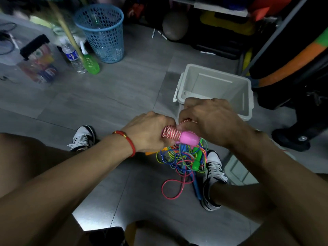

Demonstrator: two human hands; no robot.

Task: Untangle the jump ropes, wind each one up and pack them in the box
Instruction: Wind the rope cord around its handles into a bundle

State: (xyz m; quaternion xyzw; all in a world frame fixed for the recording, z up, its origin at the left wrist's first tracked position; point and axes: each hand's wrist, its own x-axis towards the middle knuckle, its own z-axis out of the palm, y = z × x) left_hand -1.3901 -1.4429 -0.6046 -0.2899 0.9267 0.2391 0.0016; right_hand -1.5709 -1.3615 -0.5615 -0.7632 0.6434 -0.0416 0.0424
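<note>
Fingers of my left hand (150,132) and right hand (209,119) curl tight on the red-white coil (170,134), apparently to stop it unwinding above the tangle (182,158), box (214,89) beside.

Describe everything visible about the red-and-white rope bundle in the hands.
The red-and-white rope bundle is a braided, woven-looking cord wound into a tight, thick coil. It is held above the floor, lying roughly sideways. The left hand grips its left end; the right hand pinches the strand at its upper right. A pink handle sits against its right end. Below it lies the tangle of thin coloured ropes. Much of the coil is hidden by the hands.
</note>
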